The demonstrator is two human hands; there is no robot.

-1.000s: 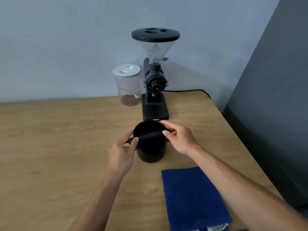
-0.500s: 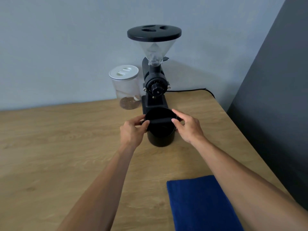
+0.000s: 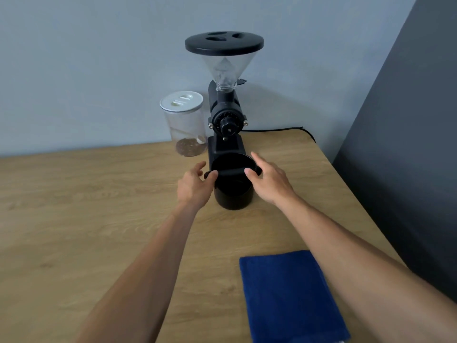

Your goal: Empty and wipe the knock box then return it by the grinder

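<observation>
1. Where the knock box [image 3: 233, 186] stands upright on the wooden table [image 3: 74, 206], it sits directly in front of the grinder [image 3: 226, 120], against or just beside its base; I cannot tell whether they touch.
2. Its cross bar spans the rim, and each thumb rests at 1 end of it.
3. Both the left hand [image 3: 195, 185] and the right hand [image 3: 268, 180] flank the box with fingers spread and loose, neither clamped around it.
4. Judged from this, placement is nearly finished: let go straight outward, so the box does not twist or nudge the grinder.
5. A blue cloth [image 3: 289, 293] lies nearer, well apart; a clear jar [image 3: 184, 125] stands beside the grinder.
</observation>
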